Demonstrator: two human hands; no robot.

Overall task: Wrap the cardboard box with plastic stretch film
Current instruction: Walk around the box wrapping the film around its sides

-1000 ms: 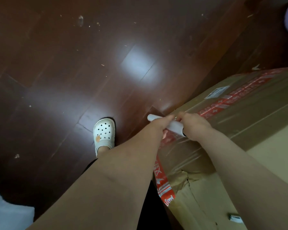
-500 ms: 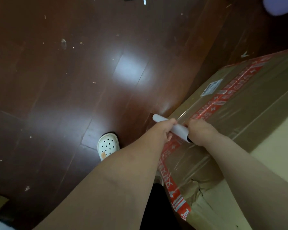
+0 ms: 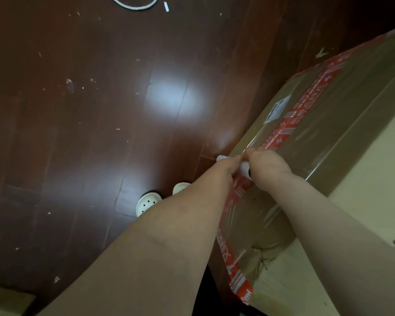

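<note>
Grips the white film roll (image 3: 243, 167) with left hand (image 3: 226, 167) and right hand (image 3: 269, 165) side by side, just right of centre, against the cardboard box (image 3: 328, 133) filling the frame's right side.

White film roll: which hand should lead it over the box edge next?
Probably left: the left hand grips the white film roll's end past the brown cardboard box's edge; the right hand grips it over the box.

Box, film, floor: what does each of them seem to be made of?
Box: brown cardboard, matte, torn and frayed at the near corner.
Film: thin clear plastic, glossy; it wrinkles and glints over the box.
Floor: dark red-brown planks, probably wood or laminate, polished; it mirrors a light.
</note>
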